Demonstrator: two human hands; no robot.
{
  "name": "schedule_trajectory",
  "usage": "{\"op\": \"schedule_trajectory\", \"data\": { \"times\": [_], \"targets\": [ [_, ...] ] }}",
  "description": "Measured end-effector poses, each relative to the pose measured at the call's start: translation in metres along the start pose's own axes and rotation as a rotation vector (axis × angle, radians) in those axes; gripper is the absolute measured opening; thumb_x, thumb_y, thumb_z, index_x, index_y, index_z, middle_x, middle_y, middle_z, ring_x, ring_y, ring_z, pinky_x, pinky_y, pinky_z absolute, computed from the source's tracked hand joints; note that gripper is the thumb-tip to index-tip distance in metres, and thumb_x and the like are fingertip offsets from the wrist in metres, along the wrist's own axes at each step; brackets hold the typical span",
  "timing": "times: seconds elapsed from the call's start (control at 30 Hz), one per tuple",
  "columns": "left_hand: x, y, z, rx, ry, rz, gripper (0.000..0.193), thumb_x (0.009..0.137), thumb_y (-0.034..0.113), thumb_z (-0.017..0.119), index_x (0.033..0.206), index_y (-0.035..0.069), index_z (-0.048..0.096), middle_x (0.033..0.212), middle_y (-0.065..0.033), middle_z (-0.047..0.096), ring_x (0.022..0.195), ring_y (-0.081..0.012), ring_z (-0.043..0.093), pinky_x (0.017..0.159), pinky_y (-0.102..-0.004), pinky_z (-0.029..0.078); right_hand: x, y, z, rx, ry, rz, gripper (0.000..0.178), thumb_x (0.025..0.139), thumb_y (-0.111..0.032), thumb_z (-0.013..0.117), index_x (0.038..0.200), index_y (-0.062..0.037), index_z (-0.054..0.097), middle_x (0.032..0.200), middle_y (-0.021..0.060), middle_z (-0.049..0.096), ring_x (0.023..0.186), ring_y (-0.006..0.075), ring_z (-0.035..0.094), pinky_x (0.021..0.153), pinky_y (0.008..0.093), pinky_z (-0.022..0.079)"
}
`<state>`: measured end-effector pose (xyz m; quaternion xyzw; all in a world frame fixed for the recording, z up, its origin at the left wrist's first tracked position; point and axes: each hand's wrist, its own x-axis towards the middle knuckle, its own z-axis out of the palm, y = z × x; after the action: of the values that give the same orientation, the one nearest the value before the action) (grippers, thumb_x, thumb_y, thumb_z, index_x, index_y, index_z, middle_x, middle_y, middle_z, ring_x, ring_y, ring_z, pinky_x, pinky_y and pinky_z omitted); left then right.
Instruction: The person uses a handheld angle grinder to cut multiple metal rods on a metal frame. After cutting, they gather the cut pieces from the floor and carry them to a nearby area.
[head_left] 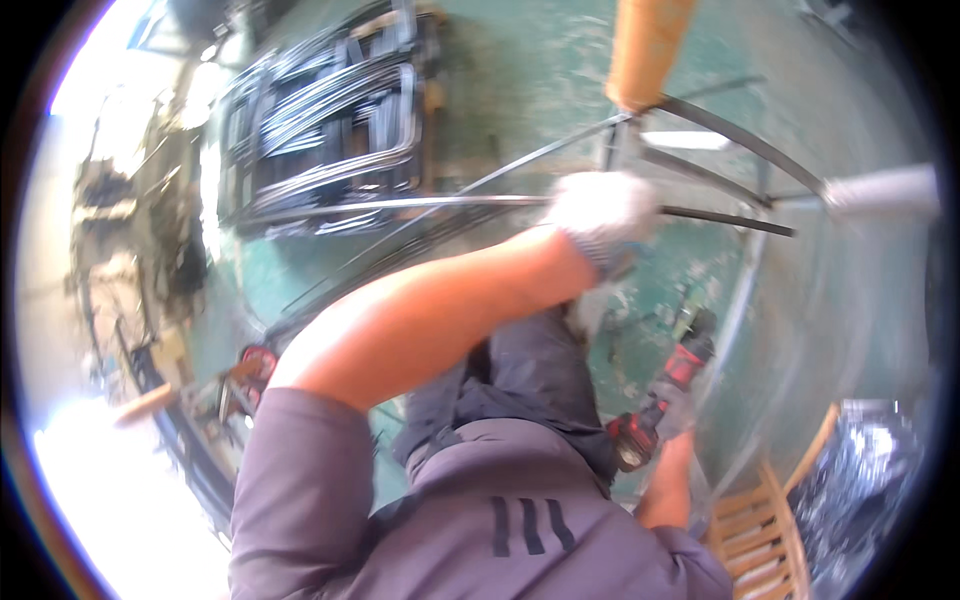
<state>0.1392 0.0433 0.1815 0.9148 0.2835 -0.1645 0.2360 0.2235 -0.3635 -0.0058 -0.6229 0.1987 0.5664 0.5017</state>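
My left hand (603, 218), in a white knitted glove, reaches across to the middle and is closed round a long thin metal bar (470, 201). The bar runs nearly level, its dark end (740, 220) sticking out to the right of the glove. Low on the right, my right hand (677, 408), in a greyish glove, grips a red and black cordless power tool (686, 362). The tool's head points up and away; blur hides its details. Just beyond the left hand stands a metal frame (735, 128) with curved dark bars.
A stack of bent metal tube frames (335, 125) lies at the far left on the green floor (530, 70). A yellow post (648, 50) rises behind the metal frame, and a pale cylinder (885, 190) is at its right. A slatted wooden piece (760, 540) and shiny plastic-wrapped goods (868, 460) are near right.
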Motion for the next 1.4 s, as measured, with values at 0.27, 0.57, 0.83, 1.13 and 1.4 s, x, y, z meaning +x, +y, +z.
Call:
{"op": "schedule_trajectory", "data": {
  "times": [0.27,0.57,0.83,1.13,1.4],
  "targets": [
    [0.020,-0.024,-0.046,0.019,0.030,-0.185,0.014,0.096,0.014,0.076,0.100,0.008,0.088,0.100,-0.0166,0.085,0.093,-0.0353,0.085,0.076,-0.0490,0.068,-0.014,-0.002,0.020,0.038,0.012,-0.103,0.008,0.088,-0.003,0.071,0.083,-0.0041,0.066,0.073,0.0060,0.059,0.060,0.0192,0.062,0.053,0.0347,0.051],
    [-0.115,-0.287,0.130,0.308,-0.462,-0.493,0.025,0.099,0.018,0.069,0.113,0.007,0.085,0.121,-0.0240,0.083,0.112,-0.0415,0.081,0.095,-0.0516,0.065,-0.007,-0.018,-0.005,0.029,-0.020,-0.090,0.019,0.090,0.002,0.071,0.107,-0.0040,0.067,0.084,0.0067,0.064,0.061,0.0197,0.064,0.057,0.0345,0.056],
    [0.032,-0.263,0.155,-0.087,0.232,-0.427,0.052,0.102,0.042,0.077,0.138,0.004,0.074,0.129,-0.0266,0.079,0.126,-0.0433,0.074,0.109,-0.0503,0.058,-0.014,-0.032,-0.001,-0.016,0.053,-0.106,0.018,0.088,0.002,0.071,0.105,-0.0031,0.067,0.084,0.0090,0.066,0.063,0.0200,0.065,0.058,0.0342,0.057],
    [0.039,-0.225,0.196,-0.104,-0.038,-0.230,0.026,0.107,0.019,0.059,0.125,0.003,0.069,0.116,-0.0288,0.079,0.116,-0.0491,0.075,0.097,-0.0570,0.058,-0.063,-0.086,0.039,0.057,0.055,-0.281,0.024,0.083,-0.001,0.066,0.107,-0.0006,0.064,0.083,0.0097,0.066,0.062,0.0209,0.065,0.055,0.0338,0.054],
    [-0.053,-0.244,0.177,0.222,-0.038,-0.195,0.025,0.106,0.020,0.057,0.120,0.002,0.068,0.106,-0.0243,0.080,0.101,-0.0465,0.079,0.086,-0.0582,0.062,-0.052,-0.166,0.070,-0.065,0.065,-0.648,0.029,0.087,-0.007,0.072,0.114,0.0030,0.069,0.079,0.0080,0.067,0.061,0.0165,0.065,0.055,0.0335,0.052]
  ]
}}
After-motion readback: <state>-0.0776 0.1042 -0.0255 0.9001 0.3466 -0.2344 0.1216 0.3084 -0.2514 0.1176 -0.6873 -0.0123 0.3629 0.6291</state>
